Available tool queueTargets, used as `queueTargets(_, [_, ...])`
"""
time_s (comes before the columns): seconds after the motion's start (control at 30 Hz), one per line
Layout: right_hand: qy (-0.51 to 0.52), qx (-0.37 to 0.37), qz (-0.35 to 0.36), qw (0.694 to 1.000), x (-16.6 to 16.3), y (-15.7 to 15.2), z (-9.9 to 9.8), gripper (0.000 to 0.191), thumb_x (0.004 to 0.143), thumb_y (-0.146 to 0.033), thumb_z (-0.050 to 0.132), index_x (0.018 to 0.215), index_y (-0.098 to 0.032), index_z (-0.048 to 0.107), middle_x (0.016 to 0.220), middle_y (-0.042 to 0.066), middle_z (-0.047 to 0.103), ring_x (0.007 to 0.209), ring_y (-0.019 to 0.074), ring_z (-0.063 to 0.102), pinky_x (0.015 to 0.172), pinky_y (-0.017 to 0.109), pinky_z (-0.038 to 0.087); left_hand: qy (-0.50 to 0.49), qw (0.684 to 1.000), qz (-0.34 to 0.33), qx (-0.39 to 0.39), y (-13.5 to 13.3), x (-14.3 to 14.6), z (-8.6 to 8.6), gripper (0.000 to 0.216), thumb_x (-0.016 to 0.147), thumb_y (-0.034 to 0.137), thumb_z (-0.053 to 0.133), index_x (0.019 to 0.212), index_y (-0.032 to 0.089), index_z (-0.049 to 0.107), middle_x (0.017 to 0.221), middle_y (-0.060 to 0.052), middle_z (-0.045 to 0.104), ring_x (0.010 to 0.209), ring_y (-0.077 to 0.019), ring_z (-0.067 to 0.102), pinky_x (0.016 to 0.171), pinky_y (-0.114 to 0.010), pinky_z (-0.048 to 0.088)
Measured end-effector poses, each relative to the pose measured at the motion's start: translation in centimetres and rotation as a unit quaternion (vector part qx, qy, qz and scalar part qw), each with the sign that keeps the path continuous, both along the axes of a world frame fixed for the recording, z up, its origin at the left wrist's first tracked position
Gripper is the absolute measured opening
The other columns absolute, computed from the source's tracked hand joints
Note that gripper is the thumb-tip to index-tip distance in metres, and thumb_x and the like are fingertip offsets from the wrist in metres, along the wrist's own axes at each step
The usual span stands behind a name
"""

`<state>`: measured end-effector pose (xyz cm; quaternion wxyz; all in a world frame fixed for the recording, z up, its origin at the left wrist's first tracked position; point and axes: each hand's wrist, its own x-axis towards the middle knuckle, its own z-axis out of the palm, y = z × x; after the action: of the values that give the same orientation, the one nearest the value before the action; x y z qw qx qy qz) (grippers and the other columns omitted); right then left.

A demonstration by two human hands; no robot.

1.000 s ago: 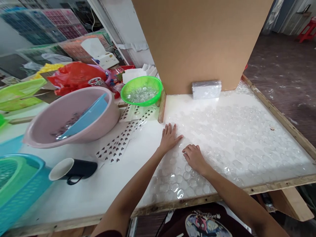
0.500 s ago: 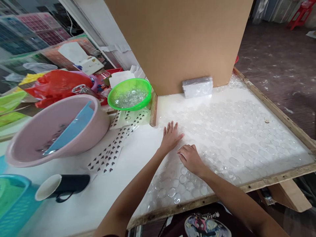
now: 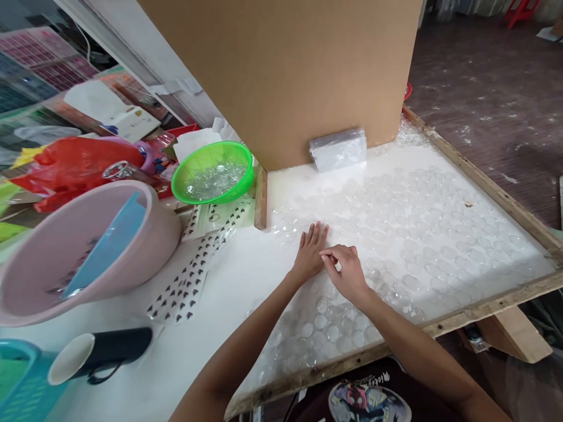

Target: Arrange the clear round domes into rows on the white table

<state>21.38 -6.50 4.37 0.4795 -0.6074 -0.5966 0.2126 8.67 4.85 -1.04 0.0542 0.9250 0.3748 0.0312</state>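
Clear round discs (image 3: 333, 333) lie over a white tabletop, spread out on the right and heaped closer together near the front edge. My left hand (image 3: 311, 252) rests flat on the surface at the left side of the discs, its fingers stretched out. Just right of it, my right hand (image 3: 348, 272) is curled, thumb and index finger drawn together by the left hand's edge. Whatever those fingertips might hold is too small to make out.
A wooden strip (image 3: 261, 199) and a tall cardboard sheet (image 3: 299, 76) stand beyond my hands, with a plastic-wrapped packet (image 3: 338, 150) against the cardboard. Leftward are a green bowl (image 3: 240, 189) of clear pieces, sticker sheets (image 3: 185, 281), a pink basin (image 3: 162, 234) and a dark mug (image 3: 121, 349) on its side.
My left hand has moved right over the discs and its thumb is now hidden. The right hand has turned, fingers drawn into a pinch beside it. The whole view has shifted somewhat.
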Motion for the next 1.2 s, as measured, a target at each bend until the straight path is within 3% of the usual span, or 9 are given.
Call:
queueTargets(0.6, [-0.001, -0.013, 0.000, 1.000, 0.3, 0.4, -0.7, 0.019, 0.097, -0.023, 0.048, 0.097, -0.022, 0.067, 0.095, 0.002, 0.072, 0.073, 0.0137, 0.059, 0.088, 0.034, 0.037, -0.008, 0.996, 0.084, -0.030, 4.1, 2.2, -0.5, 0.077, 0.099, 0.062, 0.030, 0.160, 0.018, 0.014, 0.167, -0.012, 0.004, 0.154, -0.0301, 0.001, 0.123, -0.055, 0.006])
queueTargets(0.9, [-0.007, -0.024, 0.002, 1.000, 0.3, 0.6, -1.0, 0.019, 0.097, -0.023, 0.048, 0.097, -0.022, 0.067, 0.091, 0.001, 0.071, 0.072, 0.0138, 0.059, 0.086, 0.033, 0.037, -0.019, 0.994, 0.102, -0.023, 5.2, 2.9, -0.6, 0.077, 0.099, 0.063, 0.029, 0.159, 0.016, 0.016, 0.167, -0.014, 0.007, 0.154, -0.0312, 0.004, 0.123, -0.055, 0.008])
queueTargets(1.2, [-0.023, -0.031, -0.003, 0.999, 0.4, 0.7, -1.3, 0.022, 0.098, -0.024, 0.045, 0.098, -0.023, 0.067, 0.090, 0.001, 0.071, 0.071, 0.0140, 0.060, 0.086, 0.034, 0.037, -0.045, 0.992, 0.120, -0.014, 4.9, 2.9, 0.8, 0.070, 0.103, 0.056, 0.018, 0.159, 0.014, 0.018, 0.165, -0.015, 0.015, 0.154, -0.0282, 0.011, 0.123, -0.053, 0.009])
